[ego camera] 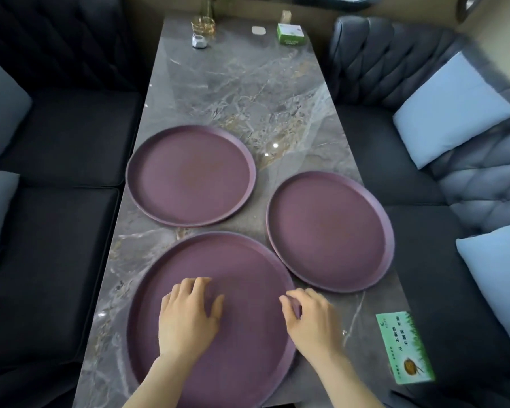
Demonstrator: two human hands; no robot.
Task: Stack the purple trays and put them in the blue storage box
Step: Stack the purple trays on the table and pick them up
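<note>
Three round purple trays lie flat and apart on a grey marble table [239,83]. The nearest tray [248,269] is in front of me. A second tray [189,175] lies at the far left and a third tray [330,231] at the right. My left hand [189,316] hovers over or rests on the nearest tray's floor, fingers spread, holding nothing. My right hand [312,316] is at that tray's right rim, fingers curled close to the edge; whether they grip it I cannot tell. No blue storage box is in view.
A green tissue box [404,346] lies at the table's near right edge. At the far end stand another green box [290,33], a small white item [258,30], a gold-rimmed glass holder [203,25] and a small white bottle [199,41]. Dark sofas with pale cushions [454,110] flank the table.
</note>
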